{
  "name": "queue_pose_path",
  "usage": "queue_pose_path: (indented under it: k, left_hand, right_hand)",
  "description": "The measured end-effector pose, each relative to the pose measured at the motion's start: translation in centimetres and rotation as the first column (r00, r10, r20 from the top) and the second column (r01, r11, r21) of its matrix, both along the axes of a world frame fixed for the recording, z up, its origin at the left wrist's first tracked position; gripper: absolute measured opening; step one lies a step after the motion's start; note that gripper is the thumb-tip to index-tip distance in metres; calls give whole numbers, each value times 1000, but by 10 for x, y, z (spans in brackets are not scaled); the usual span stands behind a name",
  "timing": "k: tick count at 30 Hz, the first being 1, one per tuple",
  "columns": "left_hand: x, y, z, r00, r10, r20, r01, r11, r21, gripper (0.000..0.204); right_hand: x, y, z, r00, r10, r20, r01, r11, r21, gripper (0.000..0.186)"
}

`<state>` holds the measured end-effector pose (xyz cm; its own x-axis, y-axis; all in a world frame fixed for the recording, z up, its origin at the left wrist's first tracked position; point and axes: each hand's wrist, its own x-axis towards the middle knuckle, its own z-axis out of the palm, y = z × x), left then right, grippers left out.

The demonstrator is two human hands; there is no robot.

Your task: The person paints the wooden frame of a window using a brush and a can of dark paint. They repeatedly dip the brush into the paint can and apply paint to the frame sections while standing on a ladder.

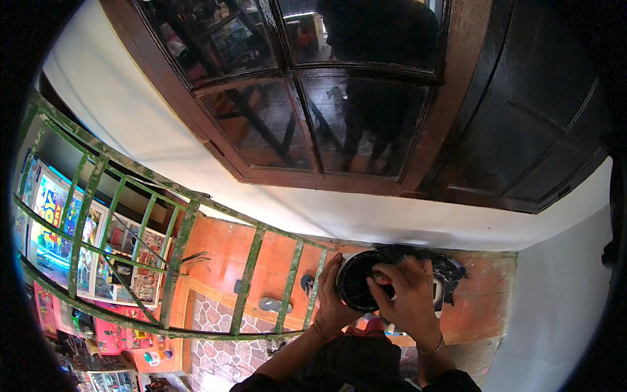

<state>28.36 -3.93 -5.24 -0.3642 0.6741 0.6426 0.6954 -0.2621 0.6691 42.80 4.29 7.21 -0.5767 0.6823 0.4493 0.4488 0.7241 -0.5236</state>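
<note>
1. Black pot is facing mouth-up at 5 o'clock from view centre.
2. Left hand is gripping its 9 o'clock side, fingers curled.
3. Right hand is pinching a small reddish piece between fingers over the pot.
4. Green ladder is spanning 8 o'clock.

- The left hand cups the left side of a round black container.
- The right hand, bracelet at its wrist, reaches over the opening, fingers bent around a small reddish thing, partly hidden.
- A green, worn-painted ladder stretches leftward.
- Beyond it, a sandal lies on orange floor tiles.
- Dark window panes stand above the white wall.
</note>
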Motion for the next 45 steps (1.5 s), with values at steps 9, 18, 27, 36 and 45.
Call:
queue_pose_path:
  k: [9, 18, 27, 36, 45]
  left_hand:
    - [7, -6, 19, 997, 49, -54, -49, 999, -3, 125]
    - [13, -13, 3, 1000, 13, -20, -15, 998, -60, 127]
    - [29, -19, 2, 997, 20, 74, -16, 999, -48, 116]
    - [37, -41, 18, 997, 76, -1, -76, 993, -94, 121]
    - [28, -45, 28, 998, 33, 61, -29, 996, -79, 123]
  right_hand:
    - [17, -10, 8, 982, -94, -162, 78, 991, -107, 21]
    - [49, -25, -14, 819, -276, -503, 58, 912, -406, 20]
    - [65, -47, -23, 694, -345, -631, -64, 844, -532, 18]
    - [78, -69, -32, 783, -389, -486, 42, 812, -582, 19]
    - [64, -65, -25, 834, -81, -546, -10, 987, -161, 15]
